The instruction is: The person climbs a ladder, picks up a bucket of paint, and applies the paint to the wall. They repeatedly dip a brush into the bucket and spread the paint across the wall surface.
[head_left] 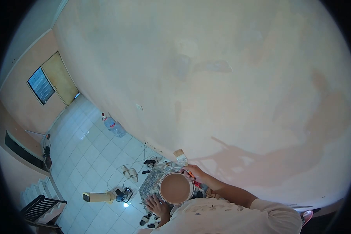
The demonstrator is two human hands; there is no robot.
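My right hand [195, 172] is closed round the handle of a paintbrush [181, 156]. Its tan bristles point up toward the wall, above the bucket's far rim. Just below that hand stands a round bucket [160, 190] holding brownish-pink paint [175, 188]. My left hand [155, 206] has its fingers spread on the near edge of a speckled grey surface [150, 182], to the left of the bucket. The large wall [238, 105] is pale pink with darker, uneven patches, and a shadow falls across its lower right.
A large clear bottle [114, 126] stands by the wall on the white tiled floor [91, 156]. Cables, light-coloured slippers [129, 173], a lit work lamp [124, 195] and a long carton [97, 197] lie to the left. Farther off are a door [60, 80] and a dark stair railing [41, 206].
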